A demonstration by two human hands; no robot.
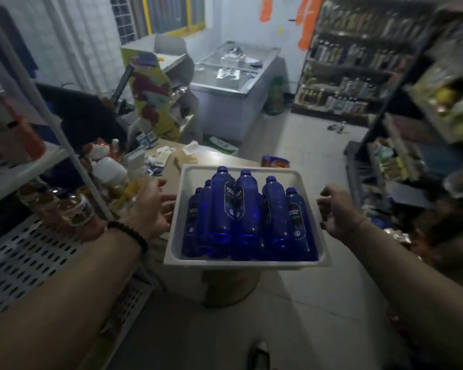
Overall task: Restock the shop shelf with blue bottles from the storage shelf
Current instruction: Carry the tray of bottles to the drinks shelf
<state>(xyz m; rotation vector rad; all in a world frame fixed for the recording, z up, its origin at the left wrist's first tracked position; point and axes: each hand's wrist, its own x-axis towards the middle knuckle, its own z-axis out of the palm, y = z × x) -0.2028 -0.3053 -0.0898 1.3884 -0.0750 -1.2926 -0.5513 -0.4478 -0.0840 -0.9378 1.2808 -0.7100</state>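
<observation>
Blue bottles [247, 209]: lay packed in a white tray [247, 263], mid-frame in front of the person, up off the floor.
Long axis: ran away from the person, caps at the far end, bases against the near wall; some were stacked on others.
Left hand [151, 209]: at the tray's left wall, fingers [169, 206] curved against it and tucked under the rim, holding it; beaded bracelet [130, 233] on the wrist.
Right hand [337, 213]: at the right rim, fingers curled round the edge, gripping.
Relation: bottles sat between the two hands, both about equally near; neither hand touched a bottle, only the tray.
Next move, judged: tray likely needed carrying to the shop shelf or setting down before a hand could lift a bottle.
Shelves: stocked rack [353, 68] at far right, perforated metal rack [30, 249] at left; could not tell which was the target.
Hidden: lower bottles were covered, so the count was unclear; fingertips under the tray were out of sight.
Round wooden stand [230, 287]: directly below the tray; could not tell whether the tray rested on it.
</observation>
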